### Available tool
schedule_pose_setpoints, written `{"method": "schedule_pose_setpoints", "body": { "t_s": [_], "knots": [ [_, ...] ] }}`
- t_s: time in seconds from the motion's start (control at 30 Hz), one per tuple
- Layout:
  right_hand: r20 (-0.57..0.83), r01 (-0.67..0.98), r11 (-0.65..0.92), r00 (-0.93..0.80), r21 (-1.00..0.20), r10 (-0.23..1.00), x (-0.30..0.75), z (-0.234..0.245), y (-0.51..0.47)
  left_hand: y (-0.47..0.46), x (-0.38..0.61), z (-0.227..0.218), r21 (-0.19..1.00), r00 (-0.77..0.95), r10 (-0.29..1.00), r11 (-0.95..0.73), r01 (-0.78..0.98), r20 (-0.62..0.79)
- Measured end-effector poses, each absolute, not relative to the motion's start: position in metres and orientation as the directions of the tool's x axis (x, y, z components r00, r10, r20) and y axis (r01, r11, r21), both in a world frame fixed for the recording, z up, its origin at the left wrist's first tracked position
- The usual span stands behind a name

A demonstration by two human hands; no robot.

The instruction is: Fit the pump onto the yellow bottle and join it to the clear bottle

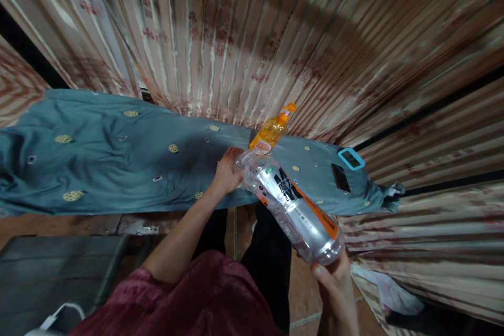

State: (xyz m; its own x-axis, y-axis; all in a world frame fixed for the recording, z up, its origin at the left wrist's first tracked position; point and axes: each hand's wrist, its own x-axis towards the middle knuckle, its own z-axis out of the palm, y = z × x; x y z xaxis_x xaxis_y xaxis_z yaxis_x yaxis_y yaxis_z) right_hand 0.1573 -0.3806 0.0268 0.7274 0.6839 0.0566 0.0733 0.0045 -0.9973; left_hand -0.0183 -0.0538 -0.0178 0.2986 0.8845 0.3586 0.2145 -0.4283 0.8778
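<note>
My right hand grips the base of a large clear plastic bottle with a grey, black and orange label, tilted so its neck points up and left. My left hand is closed at the bottle's neck, where crinkled clear plastic wrap surrounds the top. Just behind stands an orange bottle with an orange cap on the teal cloth.
The teal cloth with gold dots covers a long surface. A dark phone and a blue-edged device lie at its right end. Striped floral curtains hang behind. A grey bench or box sits at lower left. A tiled floor is below.
</note>
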Motion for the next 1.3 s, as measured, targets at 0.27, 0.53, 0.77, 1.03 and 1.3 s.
{"method": "schedule_pose_setpoints", "body": {
  "t_s": [0.27,0.53,0.77,1.03,1.3],
  "knots": [
    [0.051,0.072,-0.002,0.722,-0.997,0.69,0.1565,0.0291,-0.3809,-0.0515,-0.0192,-0.0225,0.873,0.309,0.873,-0.447,0.196,0.378],
    [0.046,0.08,-0.018,0.728,-0.997,0.684,0.1563,0.0297,-0.3797,-0.0513,-0.0192,-0.0227,0.868,0.315,0.864,-0.461,0.184,0.392],
    [0.049,0.076,-0.01,0.741,-0.997,0.67,0.1566,0.0274,-0.3825,-0.0522,-0.019,-0.0213,0.876,0.317,0.875,-0.439,0.2,0.366],
    [0.044,0.059,0.001,0.734,-0.998,0.678,0.1572,0.0258,-0.3833,-0.0522,-0.0193,-0.0211,0.869,0.326,0.868,-0.45,0.204,0.373],
    [0.051,0.078,-0.01,0.736,-0.997,0.675,0.1592,0.0257,-0.3819,-0.0518,-0.0189,-0.0231,0.869,0.317,0.867,-0.456,0.194,0.384]
  ]
}}
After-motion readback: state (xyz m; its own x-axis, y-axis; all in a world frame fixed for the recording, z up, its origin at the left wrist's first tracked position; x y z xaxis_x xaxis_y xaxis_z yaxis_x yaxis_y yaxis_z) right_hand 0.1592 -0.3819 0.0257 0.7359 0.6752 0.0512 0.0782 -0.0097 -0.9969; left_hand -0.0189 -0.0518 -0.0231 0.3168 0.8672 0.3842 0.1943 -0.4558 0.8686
